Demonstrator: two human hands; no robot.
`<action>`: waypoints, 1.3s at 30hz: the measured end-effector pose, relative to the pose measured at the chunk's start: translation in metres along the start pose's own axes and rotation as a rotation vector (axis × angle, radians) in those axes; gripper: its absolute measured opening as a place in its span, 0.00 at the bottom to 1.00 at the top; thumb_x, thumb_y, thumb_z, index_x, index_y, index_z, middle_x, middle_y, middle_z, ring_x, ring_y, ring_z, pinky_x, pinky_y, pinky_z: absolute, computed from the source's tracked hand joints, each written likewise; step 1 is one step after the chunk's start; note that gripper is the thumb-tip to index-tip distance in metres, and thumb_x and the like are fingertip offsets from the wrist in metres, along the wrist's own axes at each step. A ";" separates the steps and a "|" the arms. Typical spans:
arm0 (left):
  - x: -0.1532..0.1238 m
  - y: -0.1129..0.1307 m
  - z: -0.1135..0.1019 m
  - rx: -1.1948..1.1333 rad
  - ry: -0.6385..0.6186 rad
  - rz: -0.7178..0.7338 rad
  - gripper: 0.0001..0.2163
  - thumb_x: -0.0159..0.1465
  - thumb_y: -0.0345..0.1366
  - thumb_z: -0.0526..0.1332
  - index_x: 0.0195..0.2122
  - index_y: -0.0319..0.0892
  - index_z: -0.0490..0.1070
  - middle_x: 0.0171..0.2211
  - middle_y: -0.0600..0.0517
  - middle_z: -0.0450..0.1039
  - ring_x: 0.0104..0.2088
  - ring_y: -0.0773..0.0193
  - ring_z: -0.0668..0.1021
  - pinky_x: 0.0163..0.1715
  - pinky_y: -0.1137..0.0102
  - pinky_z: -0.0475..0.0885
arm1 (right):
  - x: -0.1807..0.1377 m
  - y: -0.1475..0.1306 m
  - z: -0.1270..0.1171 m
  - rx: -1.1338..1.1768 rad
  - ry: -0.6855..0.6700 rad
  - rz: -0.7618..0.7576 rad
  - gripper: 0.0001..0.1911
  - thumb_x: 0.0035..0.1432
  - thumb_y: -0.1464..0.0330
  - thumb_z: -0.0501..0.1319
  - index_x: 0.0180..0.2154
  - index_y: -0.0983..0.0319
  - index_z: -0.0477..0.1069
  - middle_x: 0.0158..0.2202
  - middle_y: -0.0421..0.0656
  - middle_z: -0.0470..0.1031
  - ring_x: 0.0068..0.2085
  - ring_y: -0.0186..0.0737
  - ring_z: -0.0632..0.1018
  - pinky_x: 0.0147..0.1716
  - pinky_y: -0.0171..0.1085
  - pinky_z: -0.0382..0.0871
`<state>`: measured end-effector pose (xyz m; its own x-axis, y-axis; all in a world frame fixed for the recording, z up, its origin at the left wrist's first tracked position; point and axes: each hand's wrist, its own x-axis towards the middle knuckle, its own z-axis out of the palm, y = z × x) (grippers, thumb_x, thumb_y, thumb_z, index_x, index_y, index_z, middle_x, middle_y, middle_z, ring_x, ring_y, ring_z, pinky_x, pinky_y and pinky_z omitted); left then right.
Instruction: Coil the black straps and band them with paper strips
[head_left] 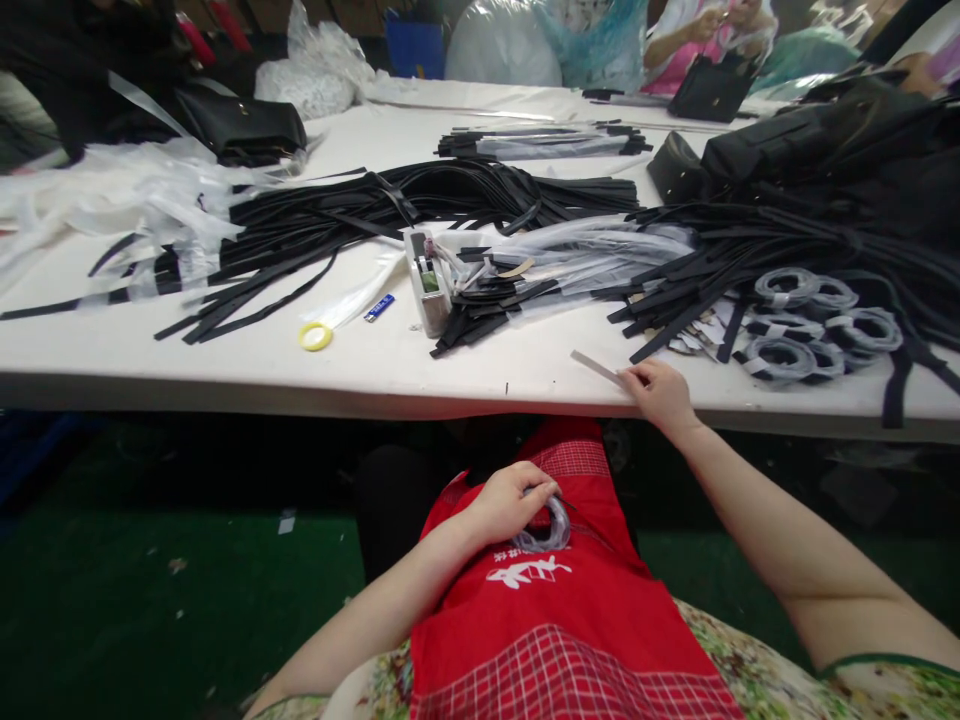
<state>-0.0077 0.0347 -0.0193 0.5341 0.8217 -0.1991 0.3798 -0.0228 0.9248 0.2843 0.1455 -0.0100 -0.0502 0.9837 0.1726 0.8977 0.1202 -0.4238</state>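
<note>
My left hand (pixel 517 500) rests over my lap, its fingers closed around a coiled strap in clear plastic wrap (pixel 551 532) against the red apron (pixel 600 600). At the table's front edge my right hand (pixel 657 392) pinches one end of a thin greyish strip (pixel 596 366), which points to the left just above the white table top. Just right of this hand, several plastic-wrapped coils (pixel 784 358) are piled up. Loose black straps (pixel 675 300) fan out behind my right hand, over some small paper pieces (pixel 701 330).
A roll of yellow tape (pixel 316 336), a blue lighter (pixel 379 308) and a small upright container (pixel 429 285) stand or lie mid-table. Behind them stretches a long bundle of black straps (pixel 450 190). Black bags (pixel 810 140) are heaped at right. A co-worker (pixel 705 40) handles something across the table.
</note>
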 end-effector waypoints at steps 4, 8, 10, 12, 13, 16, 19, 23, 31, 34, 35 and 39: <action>0.002 -0.004 0.006 -0.051 0.051 -0.028 0.14 0.66 0.42 0.57 0.37 0.40 0.78 0.37 0.49 0.79 0.38 0.62 0.79 0.44 0.71 0.71 | -0.039 -0.049 0.015 0.120 -0.031 -0.177 0.15 0.64 0.60 0.54 0.33 0.60 0.75 0.35 0.48 0.76 0.39 0.47 0.74 0.44 0.43 0.66; 0.003 -0.009 0.012 -0.090 0.022 -0.106 0.12 0.65 0.41 0.58 0.36 0.40 0.79 0.35 0.50 0.80 0.36 0.62 0.79 0.42 0.71 0.72 | -0.042 -0.058 0.040 0.065 0.012 -0.224 0.14 0.62 0.59 0.57 0.36 0.62 0.74 0.40 0.51 0.75 0.45 0.51 0.73 0.48 0.45 0.64; 0.000 -0.008 0.014 -0.103 0.002 -0.123 0.12 0.65 0.41 0.58 0.36 0.40 0.79 0.35 0.49 0.80 0.35 0.62 0.79 0.40 0.71 0.72 | -0.043 -0.053 0.048 0.099 0.036 -0.240 0.13 0.62 0.59 0.58 0.38 0.62 0.74 0.41 0.50 0.76 0.46 0.50 0.73 0.49 0.45 0.64; -0.008 -0.006 0.016 -0.083 0.028 -0.137 0.13 0.65 0.41 0.58 0.36 0.39 0.79 0.34 0.49 0.80 0.34 0.62 0.79 0.39 0.71 0.72 | -0.048 -0.049 0.053 0.145 0.095 -0.219 0.11 0.63 0.61 0.57 0.36 0.61 0.74 0.38 0.48 0.77 0.43 0.48 0.74 0.48 0.44 0.66; -0.014 -0.005 0.018 -0.066 0.055 -0.141 0.13 0.65 0.41 0.58 0.36 0.39 0.79 0.34 0.49 0.80 0.34 0.62 0.79 0.39 0.71 0.72 | -0.051 -0.048 0.056 0.165 0.127 -0.198 0.11 0.63 0.62 0.57 0.34 0.60 0.73 0.36 0.47 0.77 0.41 0.47 0.75 0.46 0.43 0.66; -0.030 -0.002 0.022 -0.042 0.103 -0.148 0.12 0.65 0.39 0.58 0.35 0.39 0.79 0.34 0.49 0.80 0.35 0.63 0.78 0.40 0.72 0.70 | -0.064 -0.049 0.067 0.230 0.166 -0.140 0.12 0.63 0.63 0.57 0.29 0.59 0.71 0.30 0.45 0.76 0.35 0.44 0.75 0.39 0.42 0.68; -0.042 -0.001 0.025 -0.078 0.112 -0.155 0.11 0.66 0.37 0.58 0.36 0.39 0.79 0.34 0.49 0.80 0.35 0.64 0.78 0.40 0.73 0.70 | -0.072 -0.059 0.076 0.294 0.153 -0.152 0.10 0.63 0.65 0.58 0.28 0.59 0.71 0.29 0.43 0.76 0.33 0.42 0.75 0.37 0.41 0.68; -0.050 0.003 0.021 -0.076 0.152 -0.126 0.11 0.66 0.37 0.58 0.38 0.40 0.79 0.34 0.50 0.80 0.35 0.65 0.78 0.40 0.74 0.69 | -0.070 -0.082 0.079 0.372 0.042 -0.343 0.06 0.61 0.68 0.61 0.30 0.59 0.71 0.31 0.44 0.76 0.35 0.41 0.75 0.39 0.41 0.69; -0.054 0.001 0.016 0.018 0.169 -0.179 0.11 0.67 0.38 0.56 0.39 0.42 0.79 0.34 0.52 0.80 0.36 0.65 0.78 0.40 0.74 0.69 | -0.055 -0.099 0.135 0.323 -0.423 -0.414 0.13 0.64 0.64 0.57 0.28 0.60 0.73 0.30 0.44 0.77 0.34 0.42 0.75 0.37 0.41 0.67; -0.051 -0.009 0.014 0.016 0.102 -0.182 0.13 0.67 0.39 0.56 0.40 0.43 0.80 0.36 0.51 0.81 0.37 0.65 0.79 0.41 0.74 0.69 | -0.064 -0.098 0.160 0.269 -0.708 -0.371 0.13 0.63 0.64 0.55 0.32 0.59 0.76 0.34 0.45 0.78 0.37 0.44 0.76 0.39 0.41 0.68; -0.050 -0.013 0.013 0.007 0.081 -0.171 0.13 0.67 0.40 0.56 0.40 0.43 0.80 0.36 0.52 0.81 0.38 0.64 0.79 0.41 0.74 0.69 | -0.067 -0.099 0.167 0.244 -0.787 -0.361 0.13 0.62 0.64 0.55 0.33 0.60 0.77 0.35 0.45 0.79 0.38 0.44 0.76 0.40 0.42 0.68; -0.051 -0.025 0.009 -0.089 0.122 -0.159 0.13 0.65 0.44 0.59 0.41 0.46 0.80 0.37 0.52 0.82 0.38 0.62 0.80 0.40 0.73 0.70 | -0.066 -0.107 0.188 0.082 -1.025 -0.351 0.13 0.61 0.64 0.55 0.35 0.61 0.78 0.37 0.47 0.79 0.40 0.45 0.76 0.44 0.41 0.67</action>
<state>-0.0374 -0.0116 -0.0350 0.3755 0.8738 -0.3092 0.3814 0.1584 0.9108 0.1096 0.0930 -0.1434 -0.6737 0.5323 -0.5126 0.7323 0.3875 -0.5600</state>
